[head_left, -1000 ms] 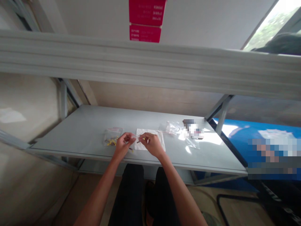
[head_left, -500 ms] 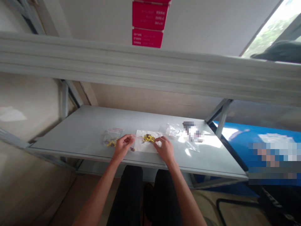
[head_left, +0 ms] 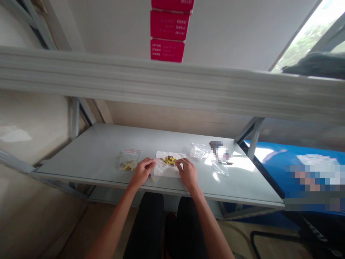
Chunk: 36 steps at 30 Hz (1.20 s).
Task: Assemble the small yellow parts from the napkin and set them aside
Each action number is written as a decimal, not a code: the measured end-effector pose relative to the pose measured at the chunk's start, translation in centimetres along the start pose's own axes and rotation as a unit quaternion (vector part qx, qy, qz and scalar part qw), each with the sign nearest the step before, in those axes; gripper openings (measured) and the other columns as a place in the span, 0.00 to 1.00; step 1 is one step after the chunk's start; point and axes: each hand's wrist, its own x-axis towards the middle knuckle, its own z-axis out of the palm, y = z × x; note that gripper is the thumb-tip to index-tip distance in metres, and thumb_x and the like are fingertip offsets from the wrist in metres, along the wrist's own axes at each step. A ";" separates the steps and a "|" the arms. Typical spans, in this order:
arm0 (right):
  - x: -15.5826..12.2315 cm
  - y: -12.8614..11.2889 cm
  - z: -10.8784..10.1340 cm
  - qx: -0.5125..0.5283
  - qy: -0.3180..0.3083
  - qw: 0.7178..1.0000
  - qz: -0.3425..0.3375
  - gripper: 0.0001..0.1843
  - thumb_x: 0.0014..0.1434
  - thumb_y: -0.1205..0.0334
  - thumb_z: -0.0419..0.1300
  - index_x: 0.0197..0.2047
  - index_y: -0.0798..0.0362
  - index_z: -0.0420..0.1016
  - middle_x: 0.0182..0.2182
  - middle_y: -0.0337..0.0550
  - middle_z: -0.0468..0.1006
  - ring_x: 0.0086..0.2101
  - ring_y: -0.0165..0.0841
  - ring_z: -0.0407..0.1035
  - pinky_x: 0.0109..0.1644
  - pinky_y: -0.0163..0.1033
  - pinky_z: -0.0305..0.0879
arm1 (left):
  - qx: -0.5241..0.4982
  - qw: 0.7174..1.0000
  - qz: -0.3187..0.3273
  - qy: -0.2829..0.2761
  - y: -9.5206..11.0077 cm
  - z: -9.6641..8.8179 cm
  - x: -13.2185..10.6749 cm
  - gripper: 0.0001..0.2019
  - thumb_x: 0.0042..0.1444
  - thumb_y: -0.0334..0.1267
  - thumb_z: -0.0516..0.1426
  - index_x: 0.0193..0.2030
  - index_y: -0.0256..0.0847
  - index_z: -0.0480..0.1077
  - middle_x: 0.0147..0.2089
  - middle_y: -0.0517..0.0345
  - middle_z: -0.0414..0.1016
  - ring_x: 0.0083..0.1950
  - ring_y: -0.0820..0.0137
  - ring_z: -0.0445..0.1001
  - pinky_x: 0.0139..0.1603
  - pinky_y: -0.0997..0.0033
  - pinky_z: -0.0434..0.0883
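A white sheet of paper (head_left: 167,172) lies on the table with a heap of small yellow and brown pieces (head_left: 169,160) on it. My left hand (head_left: 143,169) is closed at the heap's left side, its fingertips pinching a clear zip bag (head_left: 151,177) with a reddish strip along its mouth. A few yellow and dark bits show low in that bag. At the heap's right edge, my right hand (head_left: 188,173) has its thumb and finger closed together; what they hold is too small to make out. Left of my left hand lies a filled zip bag (head_left: 128,163) of similar pieces.
Clear plastic bags (head_left: 201,151) lie right of the paper, near a partly blurred-out item (head_left: 222,153). A shelf beam (head_left: 172,84) crosses above the table (head_left: 102,151), with red boxes (head_left: 167,49) on the shelf. A blue surface (head_left: 272,153) stands at right.
My left hand has shifted slightly right toward the heap, and the zip bag with it. My right hand's fingertips have drawn closer together at the heap's edge. The view has tilted up slightly.
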 end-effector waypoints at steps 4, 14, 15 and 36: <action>0.8 -2.0 -0.3 0.122 -0.026 0.992 -0.026 0.09 0.63 0.63 0.59 0.36 0.52 0.80 0.34 0.43 0.81 0.27 0.31 0.68 0.34 0.35 0.63 | 0.013 1.000 0.002 -0.022 -0.1 0.0 0.0 0.17 0.60 0.51 0.58 0.37 0.41 0.81 0.32 0.58 0.70 0.32 0.70 0.69 0.29 0.76 0.66; 1.6 -3.4 0.3 0.176 -0.107 0.975 -0.089 0.08 0.64 0.62 0.60 0.37 0.51 0.81 0.36 0.43 0.82 0.33 0.32 0.72 0.37 0.35 0.65 | -0.027 0.998 -0.035 -0.047 0.3 0.1 -0.2 0.20 0.59 0.52 0.59 0.51 0.43 0.80 0.37 0.55 0.75 0.30 0.72 0.71 0.25 0.78 0.68; 1.6 -3.1 0.4 0.189 -0.093 0.975 -0.071 0.08 0.63 0.61 0.60 0.37 0.51 0.81 0.36 0.43 0.82 0.32 0.32 0.72 0.36 0.35 0.65 | -0.028 0.998 -0.041 -0.035 0.2 0.2 -0.2 0.20 0.58 0.52 0.60 0.51 0.43 0.80 0.38 0.55 0.76 0.30 0.71 0.71 0.25 0.78 0.68; 0.9 -3.7 2.3 0.194 -0.023 0.979 -0.052 0.16 0.69 0.58 0.54 0.48 0.49 0.82 0.43 0.48 0.79 0.36 0.34 0.73 0.35 0.35 0.68 | -0.094 0.992 -0.075 0.049 -0.4 -0.1 0.2 0.23 0.55 0.52 0.63 0.53 0.40 0.77 0.39 0.51 0.81 0.38 0.65 0.78 0.38 0.70 0.73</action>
